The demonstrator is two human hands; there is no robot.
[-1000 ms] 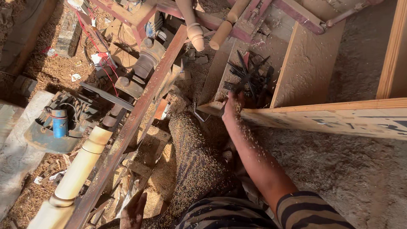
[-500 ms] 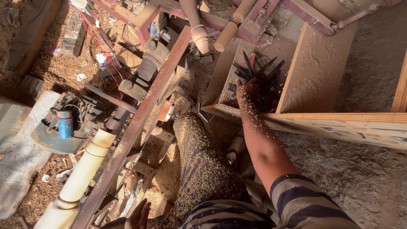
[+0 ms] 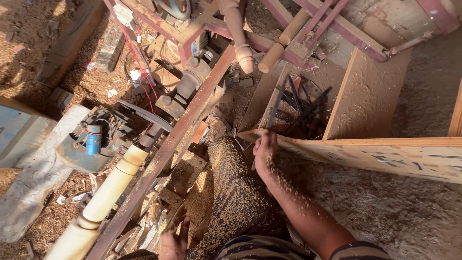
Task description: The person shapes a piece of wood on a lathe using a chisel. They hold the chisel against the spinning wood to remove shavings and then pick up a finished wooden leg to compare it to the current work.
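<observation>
Sawdust lay over nearly everything we noted — the floor, the person's trouser leg (image 3: pixel 231 192) and the bare forearm alike. We saw the right hand (image 3: pixel 264 153) at the near edge of a wooden tool tray (image 3: pixel 365 96), fingers curled around a thin dark tool handle (image 3: pixel 276 103) that ran up into the tray; how tightly they closed on it we could not tell. More dark-handled turning tools (image 3: pixel 310 108) lay jumbled in the same compartment, just beyond the hand. A pale plywood board (image 3: pixel 385 154) stood on edge along the tray's near side, touching the hand's knuckles.

We logged the left hand (image 3: pixel 174 238) low at the frame's bottom edge, fingers spread and empty, near the rusty lathe rail (image 3: pixel 163 154).

A cream-coloured turned spindle (image 3: pixel 103 197) lay beside that rail. Left of it sat a grimy blue motor (image 3: pixel 91 144) on a concrete slab. Two more turned wooden pieces (image 3: pixel 240 33) rested across the red frame above — well apart from either hand.
</observation>
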